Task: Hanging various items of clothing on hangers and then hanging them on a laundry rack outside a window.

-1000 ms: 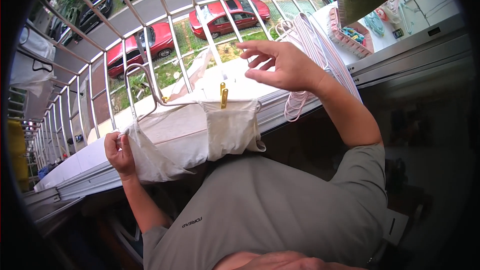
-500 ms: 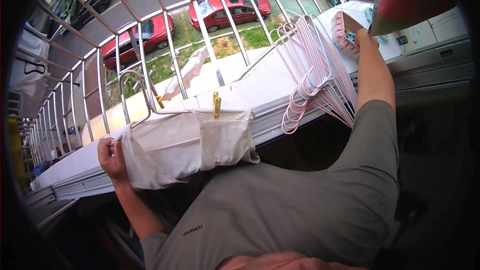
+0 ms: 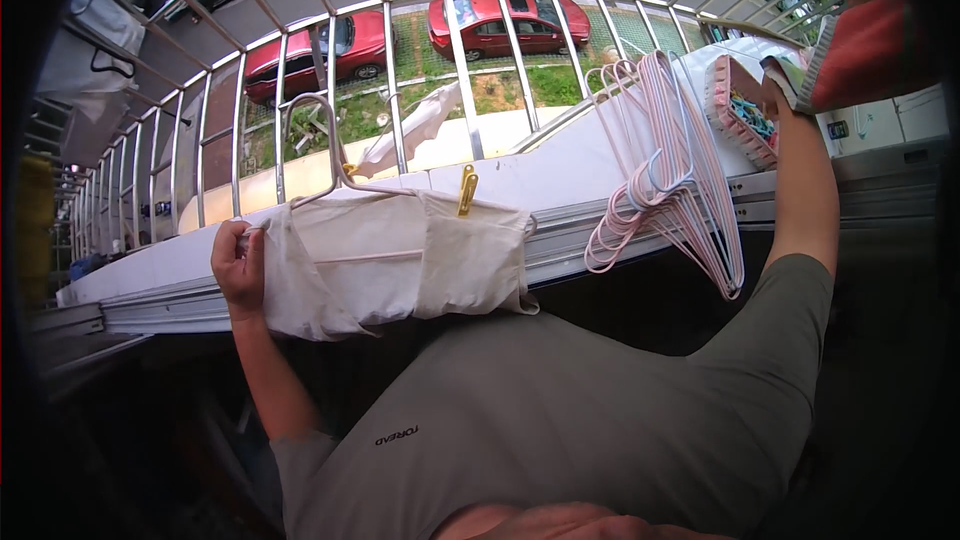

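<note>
My left hand [image 3: 240,268] is closed on the left end of a clothes hanger [image 3: 333,152], pinching the white cloth garment [image 3: 370,230] draped over it. A gold clothes peg [image 3: 467,190] clips the garment to the hanger's right side. At the far right, my right hand [image 3: 783,98] reaches to the edge of a pink-and-white basket [image 3: 717,100] with several coloured pegs [image 3: 750,122] inside. Its fingers are mostly hidden by the basket area and a hanging red cloth [image 3: 862,55].
Pink and white wire hangers [image 3: 680,170] hang in a bunch on the ledge between my hands. Metal window bars [image 3: 390,70] run along the far side, with parked red cars [image 3: 510,24] below. The white ledge [image 3: 440,180] and a metal window track [image 3: 160,312] lie in front of me.
The view has shifted, so the bars, hangers and basket sit farther right. My left hand still holds the hanger and garment. My right hand stays at the basket, where more pegs now show.
</note>
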Demonstrator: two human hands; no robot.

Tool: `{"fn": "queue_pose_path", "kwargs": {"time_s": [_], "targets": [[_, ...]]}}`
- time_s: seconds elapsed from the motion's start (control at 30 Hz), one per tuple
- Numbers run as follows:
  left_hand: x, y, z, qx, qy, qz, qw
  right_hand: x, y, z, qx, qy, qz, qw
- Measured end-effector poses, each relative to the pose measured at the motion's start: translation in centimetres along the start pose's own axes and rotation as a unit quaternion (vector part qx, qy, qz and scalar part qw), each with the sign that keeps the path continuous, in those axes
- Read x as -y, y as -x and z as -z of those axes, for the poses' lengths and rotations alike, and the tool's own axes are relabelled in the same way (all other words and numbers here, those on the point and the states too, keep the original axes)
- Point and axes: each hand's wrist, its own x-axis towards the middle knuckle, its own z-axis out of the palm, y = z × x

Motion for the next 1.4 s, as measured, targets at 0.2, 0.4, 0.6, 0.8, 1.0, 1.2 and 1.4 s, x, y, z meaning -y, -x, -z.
{"fn": "queue_pose_path", "kwargs": {"time_s": [0.2,0.4,0.6,0.8,1.0,1.2,1.4], "targets": [[-1.1,0.6,1.0,0.016,-0.007,0.032,0.999,5.3,8.2,8.2,0.052,-0.296,0.211,0.930],[-6.2,2.2,4.5,-0.016,-0.080,-0.012,0.997,15.1,22.8,13.7,0.080,-0.599,0.507,0.615],[-10.7,5.0,8.0,-0.028,-0.094,-0.058,0.994,24.8,37.4,21.4,-0.026,-0.582,0.668,0.462],[-11.5,8.7,12.3,-0.110,-0.116,-0.114,0.981,31.9,47.5,25.5,-0.120,-0.427,0.765,0.467],[-9.6,14.0,19.2,-0.181,-0.136,-0.131,0.965,35.1,56.6,28.2,-0.167,-0.331,0.797,0.476],[-8.4,19.3,27.3,-0.241,-0.226,-0.061,0.942,35.7,60.0,31.7,-0.260,-0.466,0.808,0.251],[-10.0,24.7,34.1,-0.345,-0.309,0.012,0.886,48.9,46.3,39.5,-0.256,-0.641,0.621,0.370]]}}
